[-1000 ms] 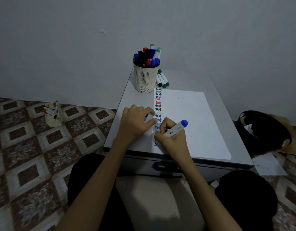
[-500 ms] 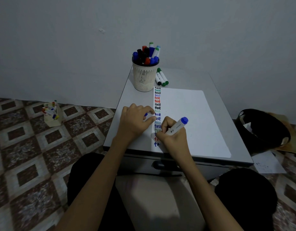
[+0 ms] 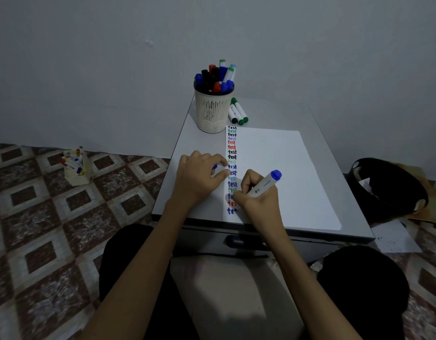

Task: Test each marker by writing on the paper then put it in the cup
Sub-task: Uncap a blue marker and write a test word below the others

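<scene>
My right hand [image 3: 257, 198] grips a white marker with a blue end [image 3: 266, 184], its tip down on the white paper [image 3: 280, 173] near the bottom of a column of coloured "test" words [image 3: 232, 153]. My left hand [image 3: 199, 176] rests on the table at the paper's left edge, fingers curled around a small blue cap [image 3: 215, 166]. A cream mesh cup [image 3: 212, 110] full of several markers stands at the back of the table. Three loose markers with green and dark ends [image 3: 238, 111] lie to the right of the cup.
The grey table [image 3: 334, 153] stands against a plain wall, its front edge and drawer handle above my knees. On the patterned floor, a small box of markers [image 3: 75, 165] sits left; a black bag [image 3: 388, 190] and papers [image 3: 396, 238] lie right.
The right hand has shifted slightly along the bottom blue word while writing. The left hand has stayed put.
</scene>
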A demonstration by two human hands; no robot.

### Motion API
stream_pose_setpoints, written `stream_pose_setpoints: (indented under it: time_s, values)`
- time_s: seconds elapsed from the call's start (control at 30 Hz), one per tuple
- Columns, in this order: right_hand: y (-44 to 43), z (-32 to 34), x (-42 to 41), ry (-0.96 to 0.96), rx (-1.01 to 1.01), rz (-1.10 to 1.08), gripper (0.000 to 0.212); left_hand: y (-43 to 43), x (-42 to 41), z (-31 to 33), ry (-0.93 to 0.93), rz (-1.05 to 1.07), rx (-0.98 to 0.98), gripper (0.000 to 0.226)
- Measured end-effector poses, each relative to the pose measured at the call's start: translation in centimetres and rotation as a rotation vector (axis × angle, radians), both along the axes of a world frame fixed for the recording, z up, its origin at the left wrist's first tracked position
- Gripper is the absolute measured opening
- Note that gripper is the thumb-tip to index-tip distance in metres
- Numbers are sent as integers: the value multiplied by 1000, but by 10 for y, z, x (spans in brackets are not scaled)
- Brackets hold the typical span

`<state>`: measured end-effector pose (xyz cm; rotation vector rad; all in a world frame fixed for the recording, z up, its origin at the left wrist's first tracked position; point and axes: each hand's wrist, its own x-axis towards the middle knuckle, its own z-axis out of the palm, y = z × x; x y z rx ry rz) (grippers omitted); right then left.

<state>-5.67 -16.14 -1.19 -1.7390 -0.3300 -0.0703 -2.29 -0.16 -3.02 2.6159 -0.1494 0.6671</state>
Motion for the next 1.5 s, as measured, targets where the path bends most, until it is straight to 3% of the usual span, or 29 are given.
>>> stream_pose_setpoints:
  time_s: [0.17,0.33,0.67,0.93,1.13,1.2,1.37,1.5]
  values:
    - [-1,0,-1,17,-6,29,34,0,0,1,3,5,3,38]
    - [-11,5,1,46,166,-43,26,0,1,0,0,-3,-15,35]
    - [-9,-2,3,42,-18,-21,37,0,2,-3,-38,19,-6,30]
    - [-8,-6,2,19,7,-20,24,1,2,-4,-72,20,11,28]
    - [-11,-2,3,32,-40,36,38,1,2,-2,-38,12,1,24]
    - [-12,2,2,52,42,23,37,1,1,-1,-32,5,-4,25]
    - [-24,11,6,238,516,-1,33,-1,-2,-1,-41,-89,-151,47]
    - [-29,18,15,271,611,23,8,1,2,-1,141,-248,-475,47]
